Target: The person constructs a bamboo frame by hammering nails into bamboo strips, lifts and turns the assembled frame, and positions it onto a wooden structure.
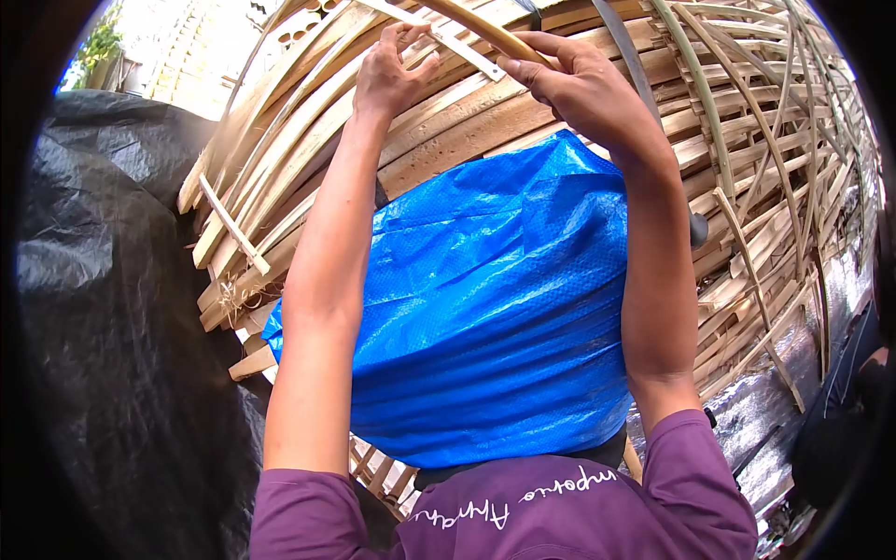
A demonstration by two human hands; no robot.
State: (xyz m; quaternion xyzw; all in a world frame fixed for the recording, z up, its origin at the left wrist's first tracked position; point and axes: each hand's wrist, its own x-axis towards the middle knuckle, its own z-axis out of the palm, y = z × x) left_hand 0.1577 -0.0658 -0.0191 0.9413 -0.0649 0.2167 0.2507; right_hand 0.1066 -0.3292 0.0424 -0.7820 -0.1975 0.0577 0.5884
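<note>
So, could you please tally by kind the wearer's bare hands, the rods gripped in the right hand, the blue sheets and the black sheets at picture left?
Hands: 2 (left hand, right hand)
Gripped rods: 1 (brown rod)
Blue sheets: 1 (blue sheet)
Black sheets: 1 (black sheet)
Total: 5

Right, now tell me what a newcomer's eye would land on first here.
Most likely the bright blue tarpaulin, filling the middle of the view. Next, just beyond it at the top, the right hand grips a slender tan stick, while the left hand is close to a pale flat strip. Wooden slats stretch behind the hands, and black plastic sheeting fills the left side.
</note>
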